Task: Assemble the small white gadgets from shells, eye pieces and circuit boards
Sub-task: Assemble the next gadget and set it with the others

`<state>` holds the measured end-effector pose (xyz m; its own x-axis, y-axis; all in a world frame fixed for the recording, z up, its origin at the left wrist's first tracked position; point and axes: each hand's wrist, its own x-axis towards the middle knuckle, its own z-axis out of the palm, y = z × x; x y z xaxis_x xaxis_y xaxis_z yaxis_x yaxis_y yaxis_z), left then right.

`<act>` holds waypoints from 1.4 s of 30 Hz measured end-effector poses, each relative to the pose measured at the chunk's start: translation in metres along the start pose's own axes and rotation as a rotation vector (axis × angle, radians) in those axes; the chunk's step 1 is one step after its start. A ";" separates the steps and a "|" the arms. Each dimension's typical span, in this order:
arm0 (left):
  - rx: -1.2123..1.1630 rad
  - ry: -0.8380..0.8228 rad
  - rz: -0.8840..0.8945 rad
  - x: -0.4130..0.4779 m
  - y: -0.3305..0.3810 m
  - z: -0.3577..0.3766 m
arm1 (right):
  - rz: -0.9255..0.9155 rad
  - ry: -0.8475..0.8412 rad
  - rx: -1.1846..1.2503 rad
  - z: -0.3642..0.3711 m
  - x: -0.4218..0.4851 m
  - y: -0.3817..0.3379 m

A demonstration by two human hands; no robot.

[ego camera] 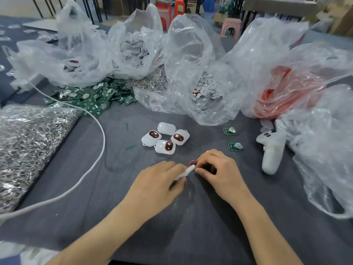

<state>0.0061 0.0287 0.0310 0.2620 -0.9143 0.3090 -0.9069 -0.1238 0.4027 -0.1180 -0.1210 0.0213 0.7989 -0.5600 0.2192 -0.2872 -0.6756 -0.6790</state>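
Nearest you, your left hand has its fingers curled round a white shell, which pokes out toward your right hand. That hand pinches a red-rimmed eye piece between thumb and forefinger, right at the shell's tip. It is too blurred to tell whether the two parts touch. Both hands are low over the grey table.

Just beyond them four white gadgets lie in a tight cluster, three showing a red-rimmed eye and one showing a plain white face. To their right are two loose circuit boards, near each other, and further right a white controller. A white cable curves across the left side, beside a bag of metal rings.

Farther back sits a heap of green boards. Around and behind it are plastic bags: a bag of white discs, a bag of pale shells and a red bag.
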 end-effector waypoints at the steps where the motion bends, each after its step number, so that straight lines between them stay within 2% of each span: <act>1: -0.082 0.015 -0.077 0.003 -0.002 -0.002 | 0.018 0.021 0.024 0.000 0.000 0.000; 5: -0.821 -0.046 -0.612 0.014 0.001 -0.006 | 0.121 0.146 0.230 0.000 -0.002 -0.004; 7: -0.841 -0.109 -0.645 0.014 0.002 -0.002 | 0.151 0.167 0.329 -0.003 -0.004 -0.006; 9: -0.560 -0.119 -0.531 0.012 0.003 -0.004 | 0.152 0.168 0.361 -0.004 -0.005 -0.006; 12: 0.061 -0.183 -0.439 0.010 -0.004 -0.013 | 0.135 0.170 0.342 -0.003 -0.005 -0.006; 13: 0.160 -0.148 -0.399 0.013 -0.008 -0.018 | 0.130 0.173 0.332 -0.003 -0.004 -0.006; 14: 0.167 -0.127 -0.340 0.015 -0.012 -0.023 | 0.125 0.175 0.322 -0.003 -0.003 -0.005; 15: 0.112 -0.180 -0.252 0.019 -0.014 -0.027 | 0.120 0.177 0.314 -0.003 -0.002 -0.005; 17: 0.006 -0.429 -0.028 0.028 -0.020 -0.028 | 0.108 0.179 0.307 -0.003 -0.002 -0.004; 19: 0.018 -0.558 0.109 0.038 -0.022 -0.024 | 0.102 0.180 0.310 -0.002 -0.003 -0.004; 21: -0.030 -0.522 0.080 0.042 -0.024 -0.015 | 0.112 0.175 0.331 -0.001 -0.004 -0.005; 25: -0.122 -0.221 -0.140 0.037 -0.013 0.007 | 0.137 0.127 0.369 -0.002 -0.005 -0.005; 27: -0.108 -0.062 -0.196 0.032 -0.004 0.018 | 0.119 0.107 0.263 -0.002 -0.005 -0.005; 30: -0.125 0.054 -0.220 0.026 0.002 0.029 | 0.078 0.116 0.124 0.000 -0.005 -0.005; 36: -0.135 0.123 -0.186 0.023 0.002 0.032 | 0.016 0.149 0.014 0.005 -0.002 -0.007; 42: -0.138 0.096 -0.182 0.022 0.000 0.031 | 0.025 0.157 0.003 0.007 0.000 -0.009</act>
<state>0.0018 -0.0034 0.0105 0.4528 -0.8401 0.2986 -0.7903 -0.2231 0.5707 -0.1119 -0.1112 0.0229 0.6991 -0.6450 0.3088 -0.3044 -0.6591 -0.6877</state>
